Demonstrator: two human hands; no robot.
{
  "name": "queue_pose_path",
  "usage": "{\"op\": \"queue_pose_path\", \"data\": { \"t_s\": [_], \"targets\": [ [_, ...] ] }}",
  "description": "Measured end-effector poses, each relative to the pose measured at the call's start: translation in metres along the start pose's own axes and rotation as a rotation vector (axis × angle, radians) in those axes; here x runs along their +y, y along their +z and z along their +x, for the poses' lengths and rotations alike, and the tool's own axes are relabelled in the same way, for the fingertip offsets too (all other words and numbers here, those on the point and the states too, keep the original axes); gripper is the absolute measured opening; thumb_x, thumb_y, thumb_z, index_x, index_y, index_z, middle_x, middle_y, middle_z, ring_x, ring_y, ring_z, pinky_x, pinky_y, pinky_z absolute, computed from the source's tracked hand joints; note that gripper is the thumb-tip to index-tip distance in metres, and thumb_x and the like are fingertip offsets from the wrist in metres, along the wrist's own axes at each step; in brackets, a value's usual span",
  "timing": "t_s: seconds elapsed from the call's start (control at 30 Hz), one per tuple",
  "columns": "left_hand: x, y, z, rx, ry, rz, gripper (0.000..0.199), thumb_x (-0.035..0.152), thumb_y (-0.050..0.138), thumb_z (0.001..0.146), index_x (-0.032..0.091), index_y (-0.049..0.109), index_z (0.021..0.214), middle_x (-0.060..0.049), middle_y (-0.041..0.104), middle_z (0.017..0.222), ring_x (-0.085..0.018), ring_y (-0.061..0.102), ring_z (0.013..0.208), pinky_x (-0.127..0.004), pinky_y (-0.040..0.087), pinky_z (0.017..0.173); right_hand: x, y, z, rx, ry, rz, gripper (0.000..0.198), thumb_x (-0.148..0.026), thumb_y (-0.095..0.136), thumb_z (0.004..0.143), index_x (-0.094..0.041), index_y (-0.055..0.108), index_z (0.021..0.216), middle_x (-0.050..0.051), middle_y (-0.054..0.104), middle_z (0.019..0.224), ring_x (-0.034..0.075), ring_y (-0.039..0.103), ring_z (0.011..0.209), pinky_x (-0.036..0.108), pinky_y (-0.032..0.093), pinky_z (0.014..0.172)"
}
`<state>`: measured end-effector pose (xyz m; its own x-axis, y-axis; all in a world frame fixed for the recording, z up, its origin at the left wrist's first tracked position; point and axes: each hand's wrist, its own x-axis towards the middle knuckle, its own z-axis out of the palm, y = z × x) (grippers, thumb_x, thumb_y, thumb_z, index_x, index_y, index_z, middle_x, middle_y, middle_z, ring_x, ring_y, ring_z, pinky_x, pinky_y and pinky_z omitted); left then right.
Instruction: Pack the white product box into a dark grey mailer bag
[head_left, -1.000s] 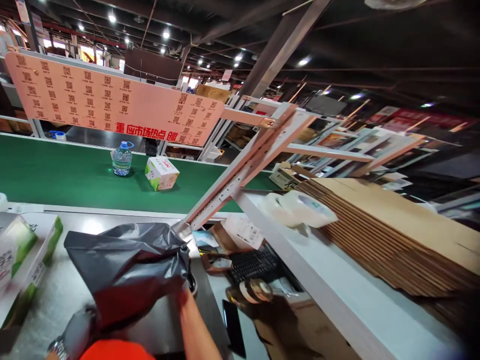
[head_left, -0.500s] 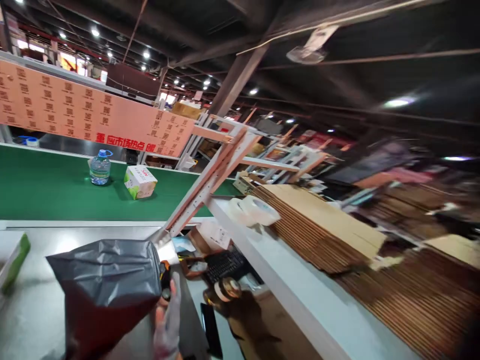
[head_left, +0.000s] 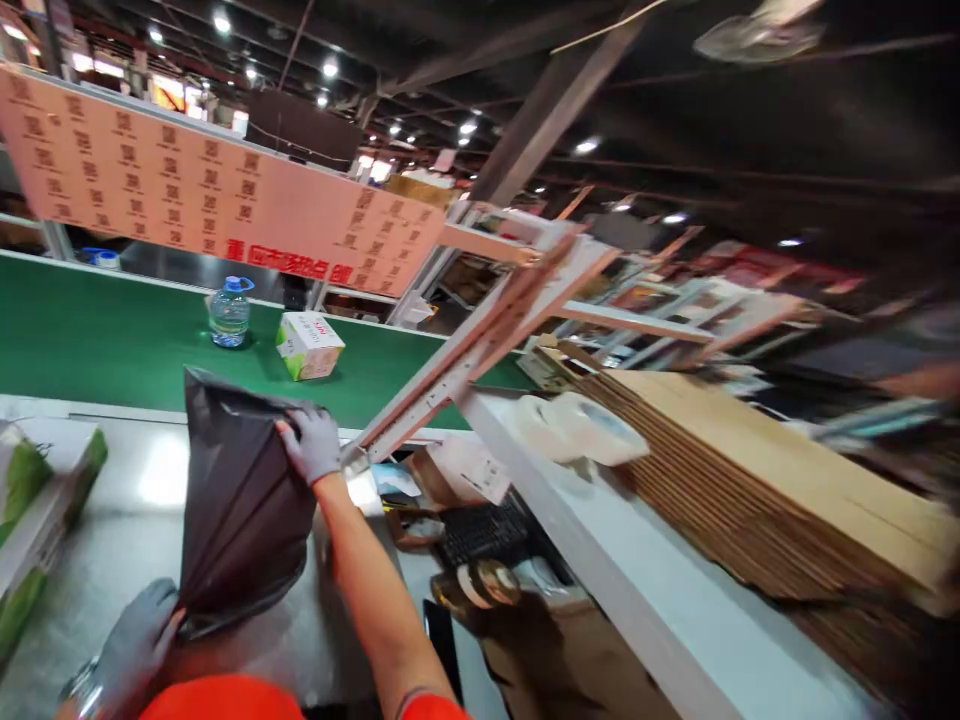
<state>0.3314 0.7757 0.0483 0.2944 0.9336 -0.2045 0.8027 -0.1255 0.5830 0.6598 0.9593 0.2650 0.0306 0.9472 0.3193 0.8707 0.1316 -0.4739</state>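
Conveyor belt (head_left: 112, 340): green, running across the back; a water bottle (head_left: 229, 312) and a small green-and-white carton (head_left: 309, 345) sit on it, well apart from the hands.
Flattened cardboard (head_left: 757, 470): a thick stack on the white shelf at right, with tape rolls (head_left: 581, 425) just beside its near end.
Packing table (head_left: 112, 540): grey metal, under the bag; a green-and-white box (head_left: 37, 500) lies at its left edge.
Grey poly bag (head_left: 236, 500): held up above the table between both hands, stretched from its top corner down to its lower corner; it looks full, and I cannot tell whether it is sealed.
Progress: judging by how it hangs, the bag appears packed but not yet on the belt.
Right hand (head_left: 311, 443): gloved, fingers curled and pinching the bag's top edge.
Left hand (head_left: 135, 650): gloved, fingers closed around the bag's lower corner.
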Motion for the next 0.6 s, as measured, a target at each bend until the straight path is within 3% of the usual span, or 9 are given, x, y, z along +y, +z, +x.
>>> {"op": "queue_pose_path", "data": {
  "t_s": [0.1, 0.2, 0.3, 0.37, 0.47, 0.53, 0.6],
  "targets": [
    [0.016, -0.025, 0.016, 0.109, 0.082, -0.040, 0.049, 0.044, 0.035, 0.109, 0.028, 0.078, 0.093, -0.015, 0.082, 0.110, -0.033, 0.077, 0.112, -0.047, 0.062, 0.107, 0.012, 0.025, 0.070, -0.077, 0.084, 0.007, 0.059, -0.044, 0.059, 0.110, 0.012, 0.077, 0.113, 0.018, 0.081, 0.119, 0.020, 0.064, 0.117, 0.046, 0.041, 0.109],
    [0.043, -0.049, 0.044, 0.154, 0.119, -0.027, 0.046, 0.040, 0.037, 0.111, 0.024, 0.074, 0.089, -0.015, 0.079, 0.103, -0.031, 0.074, 0.105, -0.045, 0.060, 0.100, 0.028, 0.056, 0.118, -0.142, 0.149, 0.013, 0.051, -0.039, 0.062, 0.111, 0.008, 0.080, 0.116, 0.019, 0.081, 0.118, 0.024, 0.067, 0.121, 0.046, 0.041, 0.108],
    [0.064, -0.067, 0.069, 0.141, 0.093, -0.034, 0.041, 0.035, 0.040, 0.111, 0.022, 0.074, 0.092, -0.014, 0.079, 0.103, -0.030, 0.073, 0.104, -0.043, 0.057, 0.100, 0.048, 0.086, 0.135, -0.215, 0.210, 0.028, 0.049, -0.037, 0.066, 0.108, 0.005, 0.081, 0.129, 0.022, 0.080, 0.126, 0.028, 0.068, 0.126, 0.045, 0.041, 0.113],
    [0.067, -0.073, 0.079, 0.131, 0.026, -0.037, 0.038, 0.033, 0.043, 0.111, 0.020, 0.076, 0.095, -0.015, 0.080, 0.107, -0.030, 0.072, 0.107, -0.043, 0.056, 0.102, 0.063, 0.104, 0.127, -0.250, 0.247, 0.035, 0.052, -0.035, 0.069, 0.104, 0.003, 0.078, 0.139, 0.027, 0.075, 0.143, 0.031, 0.063, 0.138, 0.044, 0.038, 0.121],
    [0.048, -0.066, 0.077, 0.147, -0.049, -0.108, 0.038, 0.037, 0.045, 0.110, 0.019, 0.076, 0.098, -0.017, 0.080, 0.114, -0.032, 0.073, 0.113, -0.046, 0.057, 0.106, 0.091, 0.120, 0.089, -0.217, 0.324, 0.220, 0.051, -0.030, 0.075, 0.094, -0.005, 0.080, 0.139, 0.026, 0.063, 0.166, 0.032, 0.047, 0.159, 0.040, 0.033, 0.131],
    [0.024, -0.049, 0.064, 0.190, -0.085, -0.237, 0.036, 0.040, 0.048, 0.108, 0.019, 0.076, 0.114, -0.017, 0.080, 0.126, -0.032, 0.074, 0.123, -0.047, 0.057, 0.113, 0.111, 0.118, 0.044, -0.147, 0.402, 0.413, 0.045, -0.028, 0.070, 0.094, -0.008, 0.083, 0.132, 0.023, 0.063, 0.167, 0.028, 0.046, 0.164, 0.034, 0.034, 0.133],
    [-0.001, -0.025, 0.046, 0.211, -0.131, -0.368, 0.044, 0.041, 0.059, 0.101, 0.021, 0.069, 0.139, -0.016, 0.076, 0.146, -0.032, 0.071, 0.136, -0.049, 0.055, 0.122, 0.125, 0.107, -0.015, -0.058, 0.523, 0.517, 0.041, -0.030, 0.060, 0.098, -0.010, 0.085, 0.123, 0.023, 0.070, 0.158, 0.027, 0.055, 0.159, 0.033, 0.040, 0.129]
  ]
}}
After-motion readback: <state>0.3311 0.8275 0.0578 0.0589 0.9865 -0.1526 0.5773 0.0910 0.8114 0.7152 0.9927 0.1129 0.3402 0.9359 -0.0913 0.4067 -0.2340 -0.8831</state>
